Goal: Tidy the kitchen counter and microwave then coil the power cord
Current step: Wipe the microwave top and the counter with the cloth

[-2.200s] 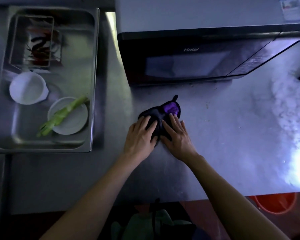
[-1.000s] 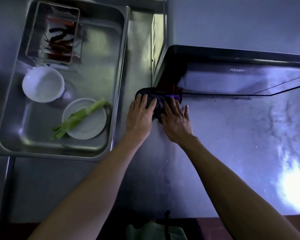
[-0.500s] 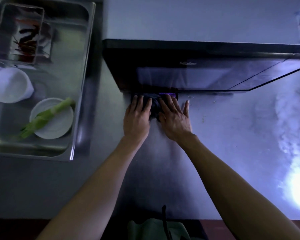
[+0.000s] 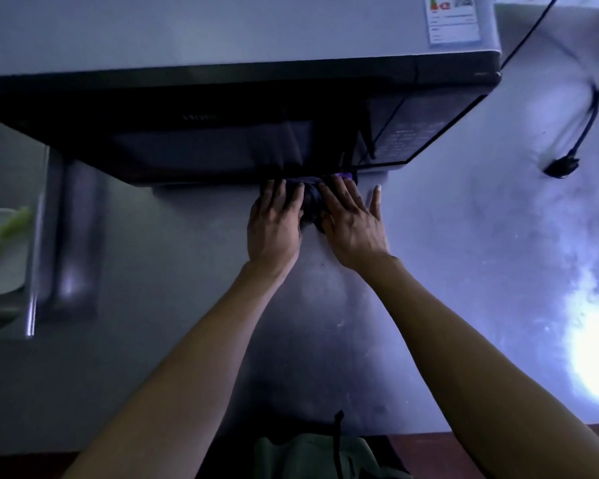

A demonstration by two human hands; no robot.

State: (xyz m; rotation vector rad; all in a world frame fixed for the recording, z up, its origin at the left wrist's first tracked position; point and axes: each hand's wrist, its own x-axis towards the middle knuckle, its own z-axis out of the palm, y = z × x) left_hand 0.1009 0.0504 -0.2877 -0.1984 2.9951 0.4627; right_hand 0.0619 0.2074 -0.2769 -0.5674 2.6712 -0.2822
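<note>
Left hand (image 4: 274, 224) and right hand (image 4: 351, 224), fingers flat and gripping nothing, press the cloth (image 4: 310, 202) between them against the counter (image 4: 187, 271), likely wiping along the microwave (image 4: 222, 133) just beyond.

Bare forearms, no sleeves; green garment (image 4: 312, 454) with dark drawstring (image 4: 338, 440).

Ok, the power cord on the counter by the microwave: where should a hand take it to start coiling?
Probably at the plug, the cord's free end, lying on the bare counter right of the microwave. Come from above with the right hand; the plug's chunky body offers a firmer pinch than the thin cable.
</note>
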